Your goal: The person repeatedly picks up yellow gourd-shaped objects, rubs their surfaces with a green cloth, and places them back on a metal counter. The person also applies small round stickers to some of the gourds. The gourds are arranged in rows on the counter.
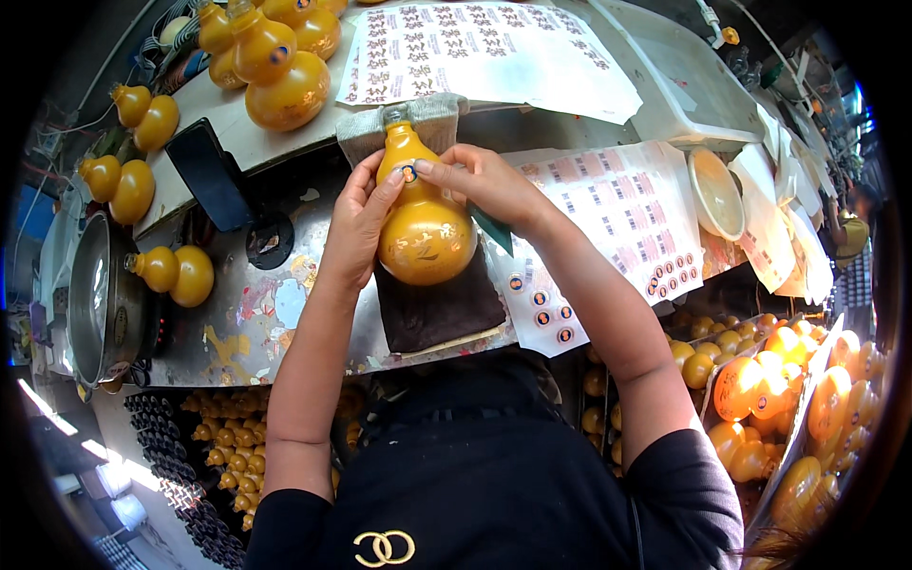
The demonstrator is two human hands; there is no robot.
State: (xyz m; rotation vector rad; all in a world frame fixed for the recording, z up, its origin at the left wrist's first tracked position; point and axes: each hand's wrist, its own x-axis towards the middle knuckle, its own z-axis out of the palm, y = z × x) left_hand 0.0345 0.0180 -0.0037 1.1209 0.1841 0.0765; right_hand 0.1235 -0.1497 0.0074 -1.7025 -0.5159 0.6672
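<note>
A glossy yellow gourd-shaped bottle (427, 249) lies on a dark cloth pad (432, 315), its neck resting on a folded grey towel (446, 106). My left hand (361, 214) grips its narrow waist from the left. From the right, my right hand (480, 185) presses thumb and fingers at the upper bulb, beside a small round dark blue and orange sticker (409, 174). A flat green piece (492, 231) sticks out below my right hand; whether the hand holds it is hidden. Faint gold decoration shows on the lower bulb.
A sticker sheet (608, 204) lies to the right and another printed sheet (475, 57) at the back. Several finished-looking gourd bottles (288, 90) stand at back left. A phone on a stand (211, 176), a metal pan (100, 294) and a bowl (715, 194) flank the bench.
</note>
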